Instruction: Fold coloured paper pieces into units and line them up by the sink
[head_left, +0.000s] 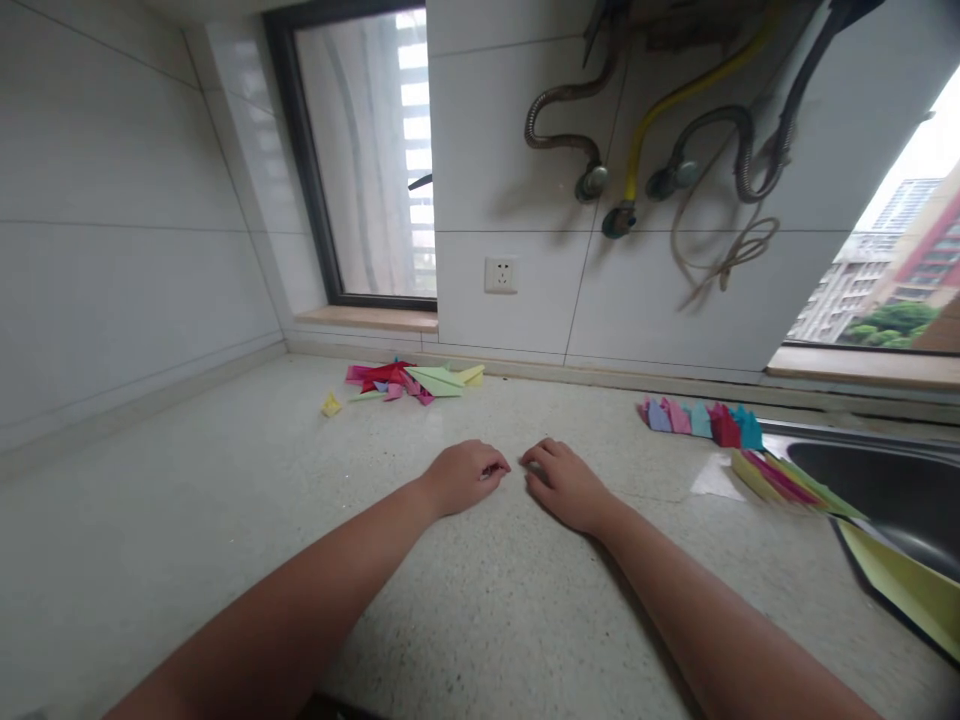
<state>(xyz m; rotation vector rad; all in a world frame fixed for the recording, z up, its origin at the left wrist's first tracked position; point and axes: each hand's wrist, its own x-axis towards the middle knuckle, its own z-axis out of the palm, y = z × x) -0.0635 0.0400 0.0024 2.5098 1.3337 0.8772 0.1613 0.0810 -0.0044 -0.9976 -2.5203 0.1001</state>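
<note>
My left hand [466,476] rests on the speckled pale counter [480,620]. Its thumb and fingertips come together in a loose loop, and nothing shows in it. Just to its right lies my right hand [568,486], fingers loosely bent and a little apart, holding nothing. A small gap of bare counter separates the two hands. Behind my left hand, near the wall, is a pile of folded paper pieces [435,381] in pink, red, green and yellow. A small yellow folded paper [331,404] sits left of that pile.
At the right, a row of folded coloured papers [701,420] stands beside a sink [892,480]. Coloured paper sheets [787,480] and a white paper piece [716,477] lie by its edge; a yellow sheet [907,580] overlaps it. Hoses [562,95] and a socket [501,275] are on the wall.
</note>
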